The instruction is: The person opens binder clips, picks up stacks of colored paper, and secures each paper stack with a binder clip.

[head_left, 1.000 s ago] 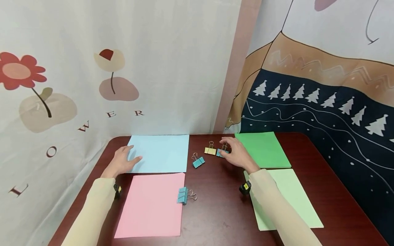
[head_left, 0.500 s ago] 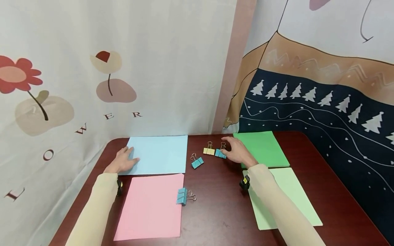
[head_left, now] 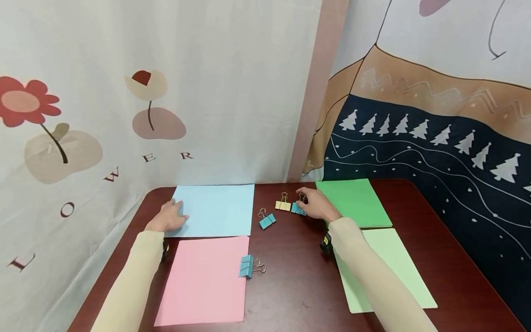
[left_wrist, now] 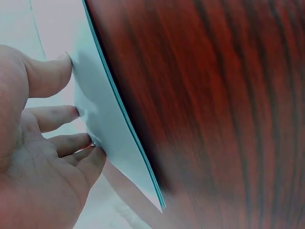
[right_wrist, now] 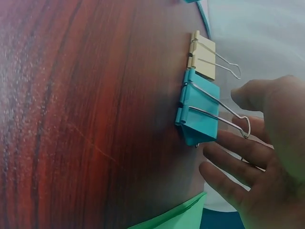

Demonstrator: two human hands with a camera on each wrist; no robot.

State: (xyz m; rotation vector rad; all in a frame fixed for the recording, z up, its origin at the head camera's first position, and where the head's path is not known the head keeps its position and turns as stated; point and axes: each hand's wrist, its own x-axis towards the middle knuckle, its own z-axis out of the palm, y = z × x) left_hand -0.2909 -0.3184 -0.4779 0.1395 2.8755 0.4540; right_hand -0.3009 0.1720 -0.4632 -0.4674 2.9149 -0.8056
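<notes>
My left hand [head_left: 168,216] lies with spread, relaxed fingers on the left edge of the light blue paper [head_left: 217,210]; in the left wrist view its fingertips meet the sheet [left_wrist: 109,119]. At the far middle of the table, my right hand [head_left: 318,204] is around a blue binder clip [head_left: 297,209]. The right wrist view has the thumb and fingers apart on either side of that blue clip [right_wrist: 202,107], whose wire handles point toward the palm. Beside it stands a yellow clip [head_left: 283,205], and another blue clip [head_left: 267,221] lies nearer.
Pink paper [head_left: 203,281] with a blue clip [head_left: 246,266] on its right edge lies at the near left. Dark green paper [head_left: 354,200] and light green paper [head_left: 394,267] lie on the right of the brown table [head_left: 294,286]. Printed curtains hang behind.
The right hand has moved slightly closer around the blue clip. The left hand has shifted a little to the right at the light blue paper's edge.
</notes>
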